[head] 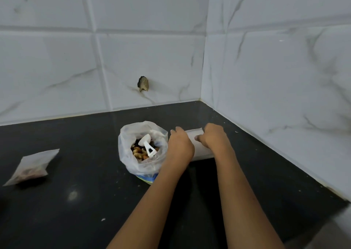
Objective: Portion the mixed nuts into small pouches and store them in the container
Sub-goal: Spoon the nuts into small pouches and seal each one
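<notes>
An open clear plastic bag of mixed nuts stands on the black counter, with a white scoop lying in the nuts. Just right of it lies a flat stack of empty small pouches. My left hand rests on the stack's left side with fingers bent over its far edge. My right hand pinches the top pouch near the stack's far right corner. A filled pouch with nuts in its lower end lies flat at the far left.
The black counter runs into a corner of white marbled wall tiles behind and to the right. A hole in the back tile sits above the counter. Small crumbs dot the surface.
</notes>
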Motion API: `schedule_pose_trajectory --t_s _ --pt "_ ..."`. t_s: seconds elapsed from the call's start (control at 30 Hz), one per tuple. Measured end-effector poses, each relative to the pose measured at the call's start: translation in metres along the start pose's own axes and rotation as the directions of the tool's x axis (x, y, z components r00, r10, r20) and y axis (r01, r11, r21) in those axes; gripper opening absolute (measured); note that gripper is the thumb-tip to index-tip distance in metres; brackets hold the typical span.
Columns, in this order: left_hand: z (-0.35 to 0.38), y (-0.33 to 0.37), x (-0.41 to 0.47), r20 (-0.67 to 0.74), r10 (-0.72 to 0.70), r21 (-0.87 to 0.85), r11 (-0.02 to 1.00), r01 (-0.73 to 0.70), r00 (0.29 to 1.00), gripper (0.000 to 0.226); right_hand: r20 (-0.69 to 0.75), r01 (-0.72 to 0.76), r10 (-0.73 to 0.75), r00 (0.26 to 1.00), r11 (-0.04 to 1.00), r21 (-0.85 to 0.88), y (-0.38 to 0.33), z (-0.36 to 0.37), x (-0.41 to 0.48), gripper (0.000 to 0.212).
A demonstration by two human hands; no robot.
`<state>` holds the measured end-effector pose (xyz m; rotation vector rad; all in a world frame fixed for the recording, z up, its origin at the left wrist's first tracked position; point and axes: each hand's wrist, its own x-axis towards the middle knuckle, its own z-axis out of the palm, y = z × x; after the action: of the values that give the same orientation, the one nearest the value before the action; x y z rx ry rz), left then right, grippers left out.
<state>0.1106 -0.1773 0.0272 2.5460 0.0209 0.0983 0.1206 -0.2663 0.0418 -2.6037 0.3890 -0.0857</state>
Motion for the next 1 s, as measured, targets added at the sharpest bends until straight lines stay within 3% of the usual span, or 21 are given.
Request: schedule_pose_trajectory --t_s 0.1,0.2,0.27,0.33,0.37,0.47,0.6,0.7,0.8,0.93,1.0 --pt "0.003 0.0 -0.002 0.054 -0.029 -0.007 1.0 0.029 0.998 0.043 -0.007 -0.016 0.016 1.0 1.0 -0.002 -0.001 0.002 0.003 0.009" --pt "0.006 -0.001 -0.005 0.049 -0.031 -0.09 0.995 0.036 0.998 0.042 -0.016 -0.035 0.035 0.999 0.999 0.024 -0.001 0.004 0.004 0.033" --pt "0.007 -0.003 -0.006 0.017 -0.016 -0.166 0.986 0.019 1.0 0.041 -0.029 -0.028 0.03 0.999 0.998 0.057 -0.002 0.004 0.002 0.029" --pt "0.007 -0.005 -0.007 -0.022 0.025 -0.233 0.972 -0.029 0.999 0.042 -0.07 -0.018 0.026 0.997 0.993 0.119 -0.002 0.003 0.001 0.004" --pt "0.007 -0.005 -0.009 -0.042 0.048 -0.262 0.963 -0.057 0.998 0.043 -0.102 -0.003 0.019 0.995 0.989 0.15 -0.001 0.003 0.002 0.02" --pt "0.004 -0.003 -0.011 -0.099 0.08 -0.35 0.93 -0.11 0.992 0.05 -0.206 0.054 0.016 0.979 0.943 0.328 0.001 -0.002 0.001 0.032" --pt "-0.009 -0.001 -0.012 -0.145 0.154 -0.43 0.88 -0.202 0.977 0.062 -0.193 0.106 0.019 0.981 0.784 0.612 0.001 -0.009 -0.001 0.029" --pt "-0.026 -0.004 -0.013 -0.171 0.198 -0.488 0.834 -0.258 0.965 0.081 -0.166 0.205 -0.121 0.979 0.644 0.737 -0.007 -0.01 -0.007 0.033" --pt "-0.053 -0.016 -0.015 -0.233 0.21 -0.462 0.835 -0.298 0.95 0.096 -0.206 0.341 -0.291 0.934 0.562 0.753 -0.025 -0.008 -0.017 0.025" --pt "-0.091 -0.043 -0.021 -0.305 0.261 -0.36 0.859 -0.365 0.916 0.094 -0.318 0.555 -0.496 0.808 0.461 0.692 -0.055 0.0 -0.038 0.019" --pt "-0.103 -0.055 -0.027 -0.319 0.31 -0.275 0.874 -0.4 0.896 0.085 -0.31 0.591 -0.564 0.765 0.424 0.686 -0.065 0.007 -0.049 0.018"
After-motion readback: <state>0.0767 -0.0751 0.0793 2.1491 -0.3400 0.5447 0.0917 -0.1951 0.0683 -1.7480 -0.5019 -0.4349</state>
